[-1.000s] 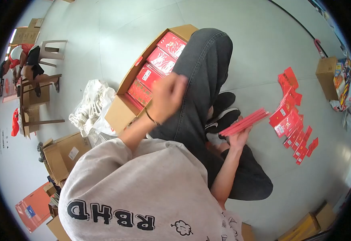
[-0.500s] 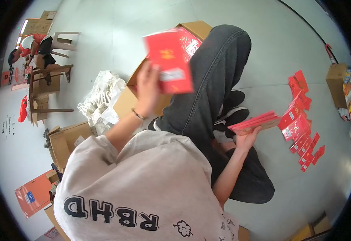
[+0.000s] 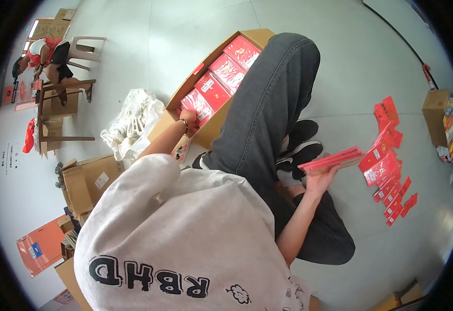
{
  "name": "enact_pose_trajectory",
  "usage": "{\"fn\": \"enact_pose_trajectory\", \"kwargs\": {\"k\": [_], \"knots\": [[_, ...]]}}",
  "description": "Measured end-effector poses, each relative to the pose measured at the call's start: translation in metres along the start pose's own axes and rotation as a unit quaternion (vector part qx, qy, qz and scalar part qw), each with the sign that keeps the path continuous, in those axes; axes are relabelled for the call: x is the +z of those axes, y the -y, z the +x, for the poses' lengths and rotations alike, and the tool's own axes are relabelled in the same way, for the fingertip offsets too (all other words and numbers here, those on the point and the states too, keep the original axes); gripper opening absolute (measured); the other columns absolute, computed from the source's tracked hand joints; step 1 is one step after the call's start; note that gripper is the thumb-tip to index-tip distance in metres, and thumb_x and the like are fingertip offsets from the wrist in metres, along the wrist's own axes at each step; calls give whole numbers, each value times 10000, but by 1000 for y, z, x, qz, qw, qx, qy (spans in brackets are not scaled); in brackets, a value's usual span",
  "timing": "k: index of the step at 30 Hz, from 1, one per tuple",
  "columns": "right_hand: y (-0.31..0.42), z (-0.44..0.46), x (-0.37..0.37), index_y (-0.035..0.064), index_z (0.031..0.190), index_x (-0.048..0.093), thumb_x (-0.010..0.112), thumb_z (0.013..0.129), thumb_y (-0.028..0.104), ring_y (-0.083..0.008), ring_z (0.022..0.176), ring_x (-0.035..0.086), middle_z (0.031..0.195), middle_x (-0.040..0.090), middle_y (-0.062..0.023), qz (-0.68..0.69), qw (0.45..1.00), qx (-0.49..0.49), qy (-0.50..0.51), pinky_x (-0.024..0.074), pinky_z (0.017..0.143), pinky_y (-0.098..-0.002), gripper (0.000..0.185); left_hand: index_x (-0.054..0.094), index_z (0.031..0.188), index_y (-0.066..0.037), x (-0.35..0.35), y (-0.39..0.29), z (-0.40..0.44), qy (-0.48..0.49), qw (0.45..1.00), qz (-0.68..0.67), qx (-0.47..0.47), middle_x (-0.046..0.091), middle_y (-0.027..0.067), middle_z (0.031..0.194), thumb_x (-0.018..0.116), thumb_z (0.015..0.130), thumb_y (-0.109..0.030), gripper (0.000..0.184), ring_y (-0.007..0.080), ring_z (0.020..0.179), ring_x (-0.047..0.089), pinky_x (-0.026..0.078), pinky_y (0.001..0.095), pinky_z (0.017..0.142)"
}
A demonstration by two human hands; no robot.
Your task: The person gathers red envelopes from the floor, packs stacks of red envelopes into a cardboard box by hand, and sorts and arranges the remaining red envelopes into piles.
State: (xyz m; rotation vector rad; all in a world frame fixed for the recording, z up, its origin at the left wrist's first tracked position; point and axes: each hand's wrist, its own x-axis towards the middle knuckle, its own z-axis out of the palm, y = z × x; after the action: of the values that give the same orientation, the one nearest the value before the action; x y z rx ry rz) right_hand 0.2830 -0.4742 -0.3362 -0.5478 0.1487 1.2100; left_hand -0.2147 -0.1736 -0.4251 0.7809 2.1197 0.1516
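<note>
My left hand (image 3: 189, 118) reaches into the near corner of an open cardboard box (image 3: 209, 136), beside the plastic-wrapped red envelope packs (image 3: 212, 90) that fill it in a row. Its fingers are hidden down between the packs and the box wall, so I cannot make out a grip. My right hand (image 3: 321, 181) is closed around the lower side of a small stack of red envelopes (image 3: 335, 159), held above the floor by my shoes. Just past that stack, more red envelope packs (image 3: 383, 168) lie overlapping in a long row on the floor.
White bundled cords or straps (image 3: 133, 122) in clear plastic lie left of the box. A brown carton (image 3: 91, 181) stands behind my left arm, another carton (image 3: 436, 110) at far right. A person (image 3: 47, 57) sits at a table (image 3: 68, 139) at far left.
My left hand has gone down into the box; the red envelope pack it held up over the box is no longer seen in it. My right hand has barely shifted with its stack.
</note>
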Motion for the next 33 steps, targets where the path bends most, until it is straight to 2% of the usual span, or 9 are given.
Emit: {"fn": "enact_pose_trajectory", "kwargs": {"k": [6, 11, 15, 17, 22, 24, 25, 28, 33], "knots": [[-6, -3, 10, 120, 1325, 550, 564, 969, 559, -242, 1068, 634, 1210, 649, -60, -20, 996, -54, -68, 556, 850, -434, 565, 732, 932, -1, -28, -54, -80, -93, 846, 446, 277, 711, 277, 1003, 617, 889, -320, 342, 422, 912, 715, 578, 512, 799], [-12, 9, -10, 117, 1325, 549, 615, 957, 499, -216, 1027, 649, 1220, 638, -66, 49, 992, -1, 117, 570, 812, -398, 535, 603, 785, 13, -10, -147, -267, -104, 809, 121, 565, 619, 236, 727, 626, 954, -199, 272, 411, 671, 628, 470, 480, 603], [-16, 5, 13, 86, 1228, 561, 618, 964, 495, -171, 823, 568, 970, 554, -43, -23, 999, -30, -39, 506, 744, -331, 490, 627, 857, -11, 37, -160, -388, 106, 683, 43, 721, 585, 156, 779, 685, 897, -106, 118, 346, 745, 603, 476, 424, 652], [-13, 9, -11, 85, 1342, 511, 771, 871, 421, -212, 1056, 648, 1276, 604, -94, -39, 992, -19, 115, 576, 859, -388, 635, 653, 1084, 0, 69, -151, -425, 207, 704, 29, 679, 650, 221, 1000, 644, 940, -146, 205, 403, 941, 652, 523, 436, 830], [-13, -12, 25, 89, 1391, 464, 824, 837, 348, -245, 1197, 607, 1319, 597, -88, -148, 985, -80, 31, 526, 1016, -450, 710, 625, 1104, 13, 93, -129, -436, 404, 761, 34, 506, 644, 232, 1026, 599, 986, -127, 185, 369, 915, 648, 509, 401, 804], [-16, -14, 19, 113, 1367, 498, 788, 872, 367, -249, 1182, 600, 1294, 611, -66, -87, 991, -106, 2, 510, 1010, -482, 628, 617, 1066, -6, 62, -144, -433, 367, 810, 74, 450, 617, 192, 913, 580, 1003, -122, 137, 246, 812, 643, 486, 338, 709], [-14, -14, 12, 113, 1367, 498, 788, 872, 367, -249, 1182, 600, 1294, 611, -66, -84, 991, -105, 1, 510, 1010, -482, 628, 606, 1060, 18, 49, -144, -416, 268, 799, 0, 538, 638, 153, 916, 595, 993, -103, 139, 206, 827, 656, 512, 351, 705], [0, -6, -12, 144, 1331, 540, 710, 920, 449, -240, 1137, 602, 1254, 630, -38, -36, 991, -67, -110, 507, 972, -490, 539, 530, 1265, 48, -4, -173, -361, 140, 844, -331, 399, 661, 82, 987, 523, 1051, -197, 325, 153, 910, 650, 531, 285, 826], [4, 5, -10, 164, 1296, 567, 615, 950, 553, -216, 1077, 612, 1216, 642, -17, -36, 990, -42, -128, 511, 921, -468, 523, 610, 1144, 36, -44, -113, -150, 7, 957, -215, 195, 693, 88, 967, 542, 1031, -165, 241, 168, 778, 672, 569, 327, 664]]}}
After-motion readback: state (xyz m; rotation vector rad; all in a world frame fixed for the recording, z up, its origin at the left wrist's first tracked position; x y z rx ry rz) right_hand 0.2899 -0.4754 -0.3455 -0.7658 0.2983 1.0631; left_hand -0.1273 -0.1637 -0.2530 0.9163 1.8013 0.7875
